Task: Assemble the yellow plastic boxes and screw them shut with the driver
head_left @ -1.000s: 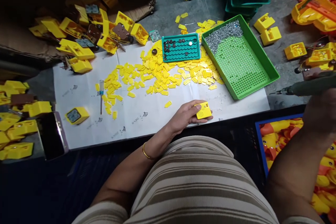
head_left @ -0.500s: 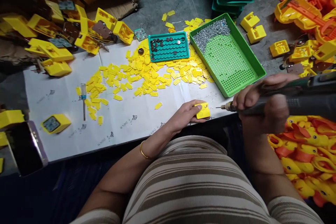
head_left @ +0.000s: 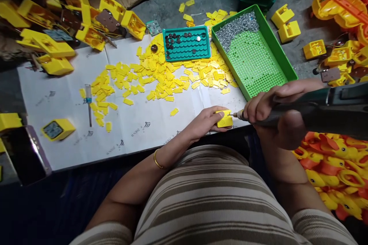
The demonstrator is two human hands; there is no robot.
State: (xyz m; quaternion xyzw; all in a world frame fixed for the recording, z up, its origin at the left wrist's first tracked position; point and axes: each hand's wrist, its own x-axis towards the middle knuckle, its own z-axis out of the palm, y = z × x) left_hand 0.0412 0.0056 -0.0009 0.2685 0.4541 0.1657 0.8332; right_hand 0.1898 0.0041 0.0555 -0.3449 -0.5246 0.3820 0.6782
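Observation:
My left hand (head_left: pixel 208 121) grips a small yellow plastic box (head_left: pixel 224 120) with a dotted grille on one face, close to the table's front edge. In my right hand (head_left: pixel 267 109) is a black electric screwdriver (head_left: pixel 324 111), held level with its tip pointing left. The thin bit meets the box near its upper right corner. Beyond my hands lies a green perforated tray (head_left: pixel 258 65) with a heap of small metal screws (head_left: pixel 237 30) at its far end. Small flat yellow plastic pieces (head_left: pixel 163 80) are spread over white paper (head_left: pixel 135 111).
A teal ridged tray (head_left: pixel 186 51) holds several dark round parts. A screwdriver (head_left: pixel 89 103) and a yellow box with a circuit board (head_left: pixel 57 129) lie left, near a phone (head_left: pixel 27 157). Yellow housings (head_left: pixel 57 42) pile up back left. Duck-shaped parts (head_left: pixel 336 176) fill the lower right.
The electric screwdriver has moved left, and its bit now touches the yellow box, where before there was a gap. My left hand keeps its hold. The whole view has shifted slightly.

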